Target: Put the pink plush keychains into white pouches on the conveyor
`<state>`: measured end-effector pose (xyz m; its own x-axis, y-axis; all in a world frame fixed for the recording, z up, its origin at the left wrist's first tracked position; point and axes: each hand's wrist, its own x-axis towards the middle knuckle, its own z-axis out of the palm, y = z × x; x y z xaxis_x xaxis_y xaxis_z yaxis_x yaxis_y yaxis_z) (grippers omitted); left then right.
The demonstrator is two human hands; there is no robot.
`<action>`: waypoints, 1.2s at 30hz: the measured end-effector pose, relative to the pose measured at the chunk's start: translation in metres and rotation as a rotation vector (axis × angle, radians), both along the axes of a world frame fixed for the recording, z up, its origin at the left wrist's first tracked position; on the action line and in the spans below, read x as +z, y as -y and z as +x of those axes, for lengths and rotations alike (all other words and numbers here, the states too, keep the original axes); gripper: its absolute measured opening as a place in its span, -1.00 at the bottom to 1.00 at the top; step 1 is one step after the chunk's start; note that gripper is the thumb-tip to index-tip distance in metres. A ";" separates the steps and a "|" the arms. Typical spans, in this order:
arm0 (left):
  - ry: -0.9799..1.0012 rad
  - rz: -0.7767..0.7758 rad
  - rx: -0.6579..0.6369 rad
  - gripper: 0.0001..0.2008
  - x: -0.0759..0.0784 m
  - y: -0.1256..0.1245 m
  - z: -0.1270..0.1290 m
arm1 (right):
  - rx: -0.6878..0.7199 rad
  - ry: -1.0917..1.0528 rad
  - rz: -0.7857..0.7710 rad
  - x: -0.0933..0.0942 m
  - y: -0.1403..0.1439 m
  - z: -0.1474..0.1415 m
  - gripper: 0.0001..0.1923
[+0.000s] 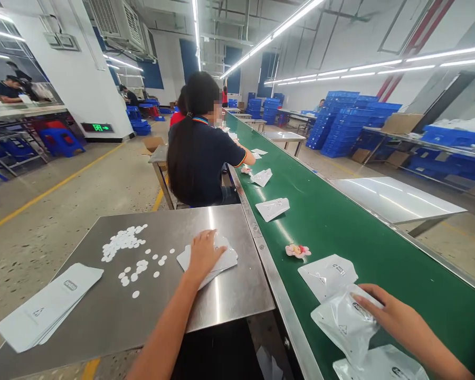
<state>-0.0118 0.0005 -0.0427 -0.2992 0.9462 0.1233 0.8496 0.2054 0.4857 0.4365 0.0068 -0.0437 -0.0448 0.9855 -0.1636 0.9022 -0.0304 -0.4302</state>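
On the steel side table, my left hand (pixel 205 256) lies with fingers spread over a small pile of white plastic pouches (pixel 227 257). Over the green conveyor belt, my right hand (pixel 393 311) grips the upper edge of a puffed white pouch (pixel 346 322), thumb on top. Another pouch (pixel 326 277) lies flat just beyond it, and one more (pixel 383 364) sits at the bottom edge of the view. Farther up the belt rests a small pink plush toy (pixel 298 251). White round discs (pixel 124 241) are scattered on the table, left of my left hand.
A stack of long white bags (pixel 49 306) lies at the table's left. The conveyor belt (pixel 340 221) runs away on the right, carrying more pouches (pixel 272 209). A co-worker (pixel 200 148) sits ahead beside it. Blue crates (pixel 340 124) stand beyond a steel table (pixel 399 195).
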 end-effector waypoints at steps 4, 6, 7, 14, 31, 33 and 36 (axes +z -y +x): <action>-0.060 -0.020 0.066 -0.70 -0.018 -0.011 -0.040 | -0.086 0.050 0.110 0.005 -0.009 0.002 -0.39; -0.057 -0.003 0.058 -0.81 -0.020 -0.013 -0.042 | -0.033 0.040 0.173 0.015 -0.008 -0.013 -0.45; -0.056 0.013 0.051 -0.83 -0.019 -0.013 -0.041 | 0.012 0.023 0.204 0.020 -0.007 -0.024 -0.49; -0.042 0.192 0.010 -0.80 0.016 0.011 -0.016 | 0.408 -0.212 0.300 0.046 0.003 -0.139 -0.58; 1.131 -0.628 -0.861 -0.52 0.020 0.059 0.069 | 0.754 -0.287 0.129 0.042 0.047 -0.161 -0.73; 1.212 -0.614 -0.902 -0.48 0.012 0.057 0.081 | 0.727 -0.306 0.096 0.042 0.049 -0.156 -0.73; 1.150 -0.642 -0.941 -0.56 -0.001 0.058 0.096 | 0.641 -0.275 0.055 0.045 0.048 -0.144 -0.76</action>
<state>0.0842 -0.0572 -0.0438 0.7359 0.6430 -0.2122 0.0518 0.2590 0.9645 0.2924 -0.0413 0.0013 -0.6525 0.7576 -0.0133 0.5930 0.4997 -0.6314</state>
